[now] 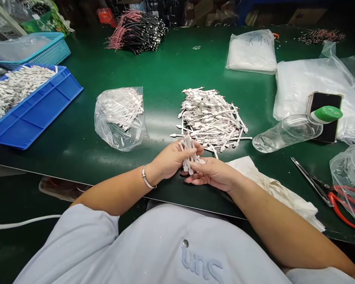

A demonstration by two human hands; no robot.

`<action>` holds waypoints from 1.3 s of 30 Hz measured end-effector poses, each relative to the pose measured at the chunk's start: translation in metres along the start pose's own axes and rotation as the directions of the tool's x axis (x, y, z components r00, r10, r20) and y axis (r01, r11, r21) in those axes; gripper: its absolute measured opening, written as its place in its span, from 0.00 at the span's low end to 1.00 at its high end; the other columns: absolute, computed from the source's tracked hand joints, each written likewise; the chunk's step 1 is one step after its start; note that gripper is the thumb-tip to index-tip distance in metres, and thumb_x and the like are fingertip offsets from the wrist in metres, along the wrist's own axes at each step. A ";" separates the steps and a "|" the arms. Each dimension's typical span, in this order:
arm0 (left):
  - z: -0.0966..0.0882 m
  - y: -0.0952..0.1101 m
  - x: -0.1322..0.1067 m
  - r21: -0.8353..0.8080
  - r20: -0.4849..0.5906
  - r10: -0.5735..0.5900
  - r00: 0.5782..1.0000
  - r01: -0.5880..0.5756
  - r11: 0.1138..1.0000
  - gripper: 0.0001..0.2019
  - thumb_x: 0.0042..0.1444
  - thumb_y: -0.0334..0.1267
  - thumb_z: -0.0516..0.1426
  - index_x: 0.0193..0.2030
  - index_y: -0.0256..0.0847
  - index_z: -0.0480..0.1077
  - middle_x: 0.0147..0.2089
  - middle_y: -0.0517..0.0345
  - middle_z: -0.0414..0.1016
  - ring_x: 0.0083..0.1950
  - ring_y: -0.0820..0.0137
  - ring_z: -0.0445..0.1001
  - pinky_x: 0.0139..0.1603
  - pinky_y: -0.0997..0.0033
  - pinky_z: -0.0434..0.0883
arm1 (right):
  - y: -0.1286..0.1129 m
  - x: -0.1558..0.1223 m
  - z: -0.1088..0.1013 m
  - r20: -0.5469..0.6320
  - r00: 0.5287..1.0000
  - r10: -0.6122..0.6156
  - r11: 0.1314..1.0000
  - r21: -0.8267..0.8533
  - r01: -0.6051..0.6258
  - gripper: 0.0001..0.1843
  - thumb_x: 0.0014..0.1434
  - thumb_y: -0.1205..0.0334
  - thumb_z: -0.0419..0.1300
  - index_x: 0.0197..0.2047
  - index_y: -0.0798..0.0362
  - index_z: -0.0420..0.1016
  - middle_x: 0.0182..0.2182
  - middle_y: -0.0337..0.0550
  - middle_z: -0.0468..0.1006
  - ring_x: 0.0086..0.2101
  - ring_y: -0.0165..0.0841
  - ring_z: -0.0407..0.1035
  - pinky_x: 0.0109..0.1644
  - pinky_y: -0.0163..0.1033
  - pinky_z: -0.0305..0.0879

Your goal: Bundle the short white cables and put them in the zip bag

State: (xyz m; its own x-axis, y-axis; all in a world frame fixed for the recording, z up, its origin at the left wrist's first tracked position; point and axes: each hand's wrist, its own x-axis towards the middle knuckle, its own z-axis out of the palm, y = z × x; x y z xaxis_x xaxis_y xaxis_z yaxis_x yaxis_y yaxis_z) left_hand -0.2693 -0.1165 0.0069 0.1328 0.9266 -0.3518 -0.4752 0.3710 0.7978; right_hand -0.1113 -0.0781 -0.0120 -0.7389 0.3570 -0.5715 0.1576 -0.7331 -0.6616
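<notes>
My left hand (171, 157) is closed round a small bundle of short white cables (189, 152), held upright at the near edge of the green table (165, 67). My right hand (213, 173) lies just below and to the right, its fingers pinching the lower ends of the same bundle. A loose pile of the same white cables (211, 116) lies on the table directly beyond both hands. A silver bracelet (146, 179) sits on my left wrist.
A clear bag of cables (121, 116) lies left of the pile. A blue crate (32, 106) of white cables stands far left. An empty plastic bottle (292, 128) rests on its side by a phone (325, 118). Red-handled scissors (328, 189), plastic bags (253, 51), black and pink wires (136, 31).
</notes>
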 end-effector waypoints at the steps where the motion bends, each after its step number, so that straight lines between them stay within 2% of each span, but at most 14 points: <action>1: 0.000 -0.001 0.000 0.010 -0.012 0.008 1.000 -0.008 1.000 0.10 0.49 0.33 0.65 0.39 0.37 0.73 0.39 0.56 0.77 0.45 0.68 0.75 0.46 0.70 0.72 | 0.001 0.000 0.001 0.004 1.000 0.007 1.000 0.002 -0.007 0.15 0.51 0.56 0.70 0.37 0.58 0.77 0.32 0.46 0.81 0.29 0.30 0.78 0.30 0.27 0.74; 6: -0.002 -0.002 0.002 -0.065 -0.026 -0.036 0.999 0.034 0.997 0.11 0.51 0.30 0.63 0.42 0.39 0.72 0.47 0.54 0.76 0.53 0.65 0.73 0.50 0.66 0.71 | 0.003 0.001 0.006 0.013 1.000 0.009 1.000 0.027 -0.010 0.12 0.54 0.57 0.67 0.35 0.58 0.75 0.28 0.44 0.81 0.25 0.28 0.77 0.27 0.25 0.73; 10: -0.002 0.005 0.002 -0.106 0.019 -0.041 0.999 0.043 0.993 0.13 0.52 0.26 0.58 0.45 0.39 0.73 0.51 0.53 0.75 0.53 0.65 0.73 0.49 0.68 0.72 | 0.000 -0.001 0.009 -0.006 1.000 0.015 0.995 0.094 -0.014 0.11 0.63 0.58 0.59 0.39 0.59 0.75 0.30 0.46 0.82 0.26 0.29 0.78 0.27 0.25 0.74; 12: -0.003 0.007 0.002 -0.079 0.034 -0.027 0.999 0.030 0.996 0.14 0.51 0.25 0.57 0.45 0.38 0.73 0.48 0.52 0.77 0.48 0.66 0.75 0.43 0.71 0.73 | -0.003 -0.001 0.010 -0.027 0.999 0.025 0.993 0.118 -0.021 0.13 0.66 0.59 0.54 0.41 0.59 0.74 0.31 0.48 0.82 0.26 0.29 0.78 0.27 0.27 0.74; 14: -0.004 0.007 0.003 -0.041 0.045 -0.014 0.999 0.016 0.999 0.14 0.50 0.28 0.58 0.45 0.37 0.73 0.44 0.52 0.77 0.39 0.69 0.76 0.32 0.74 0.72 | -0.004 -0.002 0.011 -0.051 0.999 0.020 0.992 0.123 -0.013 0.14 0.68 0.61 0.50 0.41 0.59 0.74 0.31 0.48 0.82 0.26 0.30 0.78 0.28 0.27 0.75; 17: -0.005 0.005 0.004 -0.006 0.078 0.005 0.997 -0.004 1.000 0.13 0.51 0.34 0.60 0.44 0.36 0.72 0.40 0.53 0.76 0.25 0.75 0.70 0.18 0.78 0.63 | -0.005 -0.004 0.012 -0.087 0.996 -0.003 0.992 0.124 0.014 0.16 0.69 0.62 0.47 0.41 0.59 0.74 0.30 0.47 0.82 0.26 0.30 0.78 0.29 0.28 0.75; 19: -0.005 0.004 0.004 -0.010 0.095 0.009 0.995 -0.008 1.000 0.13 0.51 0.35 0.61 0.43 0.36 0.72 0.37 0.55 0.75 0.22 0.77 0.67 0.15 0.78 0.60 | -0.005 -0.004 0.012 -0.093 0.996 -0.010 0.991 0.130 0.022 0.16 0.69 0.63 0.47 0.41 0.59 0.74 0.29 0.46 0.82 0.26 0.30 0.78 0.28 0.28 0.75; 24: -0.003 0.003 0.002 -0.025 0.104 -0.004 0.995 0.007 1.000 0.13 0.53 0.36 0.59 0.46 0.37 0.71 0.34 0.57 0.73 0.21 0.77 0.66 0.15 0.78 0.60 | -0.005 -0.004 0.011 -0.061 0.998 -0.005 0.989 0.145 0.014 0.13 0.67 0.64 0.51 0.39 0.59 0.75 0.30 0.44 0.81 0.27 0.30 0.78 0.27 0.26 0.75; 29: -0.001 0.003 0.001 -0.056 0.084 -0.031 0.996 0.036 0.998 0.14 0.56 0.35 0.58 0.50 0.40 0.71 0.44 0.53 0.76 0.27 0.75 0.72 0.17 0.80 0.61 | -0.001 0.000 0.011 -0.070 0.997 -0.019 0.989 0.145 0.029 0.02 0.58 0.69 0.63 0.33 0.59 0.76 0.28 0.42 0.80 0.25 0.26 0.77 0.26 0.22 0.73; 31: 0.000 0.004 0.001 -0.082 0.074 -0.047 0.996 0.053 0.995 0.13 0.58 0.37 0.57 0.49 0.39 0.72 0.44 0.52 0.77 0.30 0.72 0.74 0.19 0.79 0.64 | 0.000 0.001 0.012 -0.080 0.997 -0.020 0.990 0.136 0.030 0.02 0.55 0.70 0.65 0.32 0.60 0.76 0.26 0.42 0.80 0.23 0.25 0.76 0.26 0.22 0.73; 34: 0.003 0.006 0.002 -0.153 -0.008 -0.058 0.998 0.057 0.987 0.09 0.59 0.35 0.56 0.44 0.36 0.74 0.44 0.51 0.78 0.41 0.68 0.77 0.35 0.73 0.73 | 0.002 0.000 0.014 -0.093 0.995 -0.022 0.995 0.091 0.031 0.04 0.54 0.70 0.66 0.33 0.60 0.75 0.26 0.42 0.80 0.23 0.26 0.76 0.25 0.23 0.73; 36: 0.005 0.006 0.003 -0.187 -0.052 -0.076 0.996 0.065 0.980 0.07 0.57 0.31 0.58 0.42 0.36 0.74 0.45 0.52 0.78 0.46 0.67 0.77 0.48 0.67 0.73 | 0.004 0.000 0.015 -0.091 0.996 -0.028 0.999 0.044 0.032 0.06 0.53 0.70 0.67 0.33 0.59 0.74 0.26 0.43 0.80 0.23 0.27 0.76 0.25 0.24 0.73; 39: 0.005 0.007 0.004 -0.200 -0.040 -0.101 0.994 0.091 0.976 0.06 0.56 0.27 0.59 0.40 0.36 0.74 0.43 0.54 0.78 0.45 0.67 0.77 0.57 0.58 0.69 | 0.006 0.000 0.015 -0.066 0.998 -0.017 1.000 -0.003 0.017 0.08 0.52 0.68 0.68 0.34 0.59 0.73 0.26 0.43 0.80 0.24 0.27 0.76 0.27 0.25 0.73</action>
State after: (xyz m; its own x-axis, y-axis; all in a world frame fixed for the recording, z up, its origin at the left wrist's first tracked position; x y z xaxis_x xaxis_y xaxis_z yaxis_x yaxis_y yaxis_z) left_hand -0.2672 -0.1103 0.0135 0.1451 0.8813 -0.4498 -0.6254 0.4339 0.6485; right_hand -0.1203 -0.0914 -0.0089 -0.6963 0.4071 -0.5911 0.1474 -0.7250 -0.6728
